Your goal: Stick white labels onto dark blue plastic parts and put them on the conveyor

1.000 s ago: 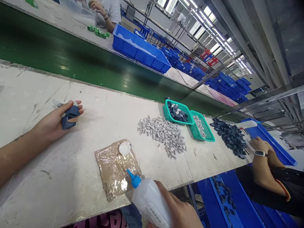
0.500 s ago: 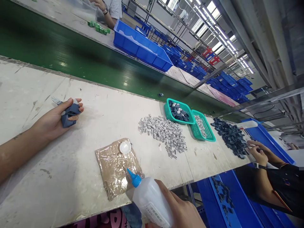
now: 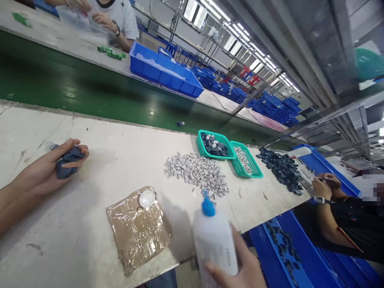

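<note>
While both hands work at the near edge of the white tabletop (image 3: pixel 126 152), the notes run so:

Left hand (image 3: pixel 45 174): resting on the tabletop at the left, fingers curled tight around a bundle of dark grey parts (image 3: pixel 68 161).

Right hand (image 3: pixel 240 268): low at the bottom edge, wrapped around the body of a white squeeze bottle (image 3: pixel 214 244); only part of the hand shows.

Bottle: held upright, blue nozzle cap (image 3: pixel 207 208) pointing up, just off the tabletop's front edge, right of the brown sheet.

Brown sheet (image 3: pixel 136 230): a crinkled, glossy plastic-covered square lying flat near the front edge; a small white round cap (image 3: pixel 147 199) sits on its far corner.

Light grey parts (image 3: pixel 196 174): loose heap mid-tabletop, beyond the bottle.

Green baskets: two side by side past the heap; the left basket (image 3: pixel 214 145) holds dark pieces, the right basket (image 3: pixel 246 162) holds pale ones.

Dark parts pile (image 3: pixel 282 170): further right, near a co-worker's hands (image 3: pixel 325 184), one wrist with a watch.

Conveyor belt (image 3: pixel 90 92): green, running behind the tabletop.
</note>
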Motion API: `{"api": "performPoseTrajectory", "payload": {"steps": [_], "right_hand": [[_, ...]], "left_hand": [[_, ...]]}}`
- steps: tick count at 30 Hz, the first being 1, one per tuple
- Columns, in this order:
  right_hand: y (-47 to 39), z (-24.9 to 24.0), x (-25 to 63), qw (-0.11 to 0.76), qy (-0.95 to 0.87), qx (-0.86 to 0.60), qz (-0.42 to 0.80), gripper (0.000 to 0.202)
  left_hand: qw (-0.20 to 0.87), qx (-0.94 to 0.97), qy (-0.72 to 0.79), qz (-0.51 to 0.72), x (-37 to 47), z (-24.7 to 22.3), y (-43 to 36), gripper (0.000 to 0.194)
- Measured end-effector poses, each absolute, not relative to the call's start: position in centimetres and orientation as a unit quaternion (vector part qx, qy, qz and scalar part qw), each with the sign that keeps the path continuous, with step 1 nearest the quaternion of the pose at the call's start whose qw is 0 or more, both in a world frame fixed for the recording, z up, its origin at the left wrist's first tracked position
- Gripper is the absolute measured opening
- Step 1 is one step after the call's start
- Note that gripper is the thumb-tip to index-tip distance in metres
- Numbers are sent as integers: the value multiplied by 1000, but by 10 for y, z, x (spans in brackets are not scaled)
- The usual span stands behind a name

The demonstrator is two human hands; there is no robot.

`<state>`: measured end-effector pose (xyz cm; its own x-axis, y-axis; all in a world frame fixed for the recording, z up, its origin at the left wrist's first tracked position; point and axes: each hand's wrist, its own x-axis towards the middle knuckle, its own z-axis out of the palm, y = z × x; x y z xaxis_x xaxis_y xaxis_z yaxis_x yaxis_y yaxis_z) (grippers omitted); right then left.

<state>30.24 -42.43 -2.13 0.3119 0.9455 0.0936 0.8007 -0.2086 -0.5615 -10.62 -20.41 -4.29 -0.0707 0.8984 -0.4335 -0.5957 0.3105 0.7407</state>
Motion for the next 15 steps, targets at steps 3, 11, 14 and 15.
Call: {"api": "performPoseTrajectory", "payload": {"steps": [3, 11, 14, 15], "right_hand": [[-408, -23, 343, 373, -403, -833, 68, 81], [-358, -71, 456, 554, -249, -777, -164, 110], [-347, -93, 469, 568, -254, -767, -159, 118], [-344, -100, 472, 573, -259, -763, -151, 119]], "left_hand": [[645, 223, 490, 542, -92, -29, -181, 25], [454, 564, 574, 383, 6, 5, -61, 24], [339, 659, 614, 273, 45, 5, -14, 28], [305, 683, 613, 254, 57, 4, 0, 29]]}}
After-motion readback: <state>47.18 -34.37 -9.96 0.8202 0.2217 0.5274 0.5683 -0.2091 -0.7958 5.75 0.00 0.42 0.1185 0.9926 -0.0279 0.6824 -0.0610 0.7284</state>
